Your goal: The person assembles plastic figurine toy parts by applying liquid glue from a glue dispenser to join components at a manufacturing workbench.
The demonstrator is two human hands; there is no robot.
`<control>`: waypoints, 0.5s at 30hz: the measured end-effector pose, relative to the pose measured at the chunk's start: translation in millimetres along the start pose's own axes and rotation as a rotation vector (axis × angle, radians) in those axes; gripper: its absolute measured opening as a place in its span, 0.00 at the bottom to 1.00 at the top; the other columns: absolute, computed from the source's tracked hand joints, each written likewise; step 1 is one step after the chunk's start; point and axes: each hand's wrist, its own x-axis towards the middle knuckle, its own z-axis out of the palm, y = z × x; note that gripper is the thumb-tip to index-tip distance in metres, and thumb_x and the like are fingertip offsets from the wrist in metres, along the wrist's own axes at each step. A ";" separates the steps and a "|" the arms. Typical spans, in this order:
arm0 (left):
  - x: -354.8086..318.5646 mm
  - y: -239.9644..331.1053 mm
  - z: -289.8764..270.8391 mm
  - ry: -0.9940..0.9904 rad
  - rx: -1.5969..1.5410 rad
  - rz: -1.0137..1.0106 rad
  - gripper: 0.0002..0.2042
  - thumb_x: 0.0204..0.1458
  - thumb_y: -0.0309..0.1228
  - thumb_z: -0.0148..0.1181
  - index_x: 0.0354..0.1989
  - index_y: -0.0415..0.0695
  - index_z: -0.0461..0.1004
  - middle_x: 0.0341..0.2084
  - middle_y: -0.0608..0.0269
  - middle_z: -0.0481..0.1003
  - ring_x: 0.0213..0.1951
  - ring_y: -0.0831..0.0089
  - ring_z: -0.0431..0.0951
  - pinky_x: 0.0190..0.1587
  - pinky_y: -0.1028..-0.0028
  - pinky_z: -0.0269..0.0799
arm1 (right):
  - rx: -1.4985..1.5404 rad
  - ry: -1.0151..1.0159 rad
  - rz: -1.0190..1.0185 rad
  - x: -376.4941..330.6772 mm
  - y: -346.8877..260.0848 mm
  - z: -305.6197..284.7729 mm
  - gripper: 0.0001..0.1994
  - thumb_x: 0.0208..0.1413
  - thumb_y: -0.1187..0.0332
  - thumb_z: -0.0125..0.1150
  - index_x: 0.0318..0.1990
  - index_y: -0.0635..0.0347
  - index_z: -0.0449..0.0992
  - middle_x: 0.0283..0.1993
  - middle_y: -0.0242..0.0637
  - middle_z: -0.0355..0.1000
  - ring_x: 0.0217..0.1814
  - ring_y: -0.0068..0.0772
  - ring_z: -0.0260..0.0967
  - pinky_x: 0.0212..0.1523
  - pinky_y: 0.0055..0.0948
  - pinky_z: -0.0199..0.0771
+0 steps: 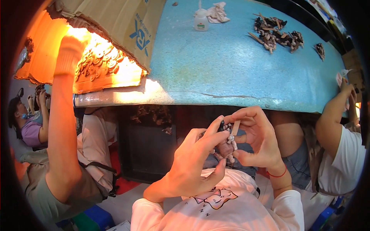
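Both my hands meet below the front edge of the table, over my lap. They hold a small brown and grey figurine (224,148) between them. My left hand (194,159) pinches it with thumb and forefinger from the left. My right hand (259,138) cups it from the right, fingers curled over the top. A short pale wooden stick (235,127) pokes up from the figurine beside my right fingers. My white printed shirt fills the bottom of the view.
A blue foam table top (231,65) holds a white bottle (201,21), a crumpled cloth (217,11) and several dark figurines on sticks (275,32). At left a person's gloved hand (71,50) reaches into a lit cardboard box (115,23) of small pieces. Another person's arm (335,115) rests at right.
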 end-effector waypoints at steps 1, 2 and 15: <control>0.2 -0.1 0.4 0.008 -0.009 0.009 0.31 0.29 0.16 0.58 0.50 0.37 0.63 0.32 0.57 0.73 0.32 0.65 0.68 0.40 0.69 0.67 | -0.015 0.002 -0.003 -0.1 -0.6 0.2 0.28 0.34 0.86 0.58 0.48 0.65 0.59 0.49 0.41 0.60 0.55 0.30 0.59 0.53 0.35 0.68; 0.1 0.2 -0.2 0.009 -0.007 0.008 0.31 0.29 0.16 0.58 0.50 0.37 0.63 0.32 0.57 0.73 0.32 0.65 0.68 0.40 0.69 0.67 | -0.031 0.003 -0.007 -0.2 -1.0 0.6 0.29 0.34 0.86 0.58 0.49 0.64 0.59 0.49 0.41 0.60 0.54 0.30 0.59 0.53 0.35 0.68; 1.0 -0.5 6.0 0.058 -0.010 0.048 0.28 0.27 0.13 0.55 0.46 0.35 0.65 0.36 0.48 0.72 0.31 0.71 0.69 0.31 0.78 0.68 | -0.011 -0.015 -0.030 -2.5 2.8 -3.7 0.28 0.37 0.84 0.58 0.52 0.66 0.60 0.53 0.42 0.60 0.58 0.33 0.58 0.54 0.36 0.67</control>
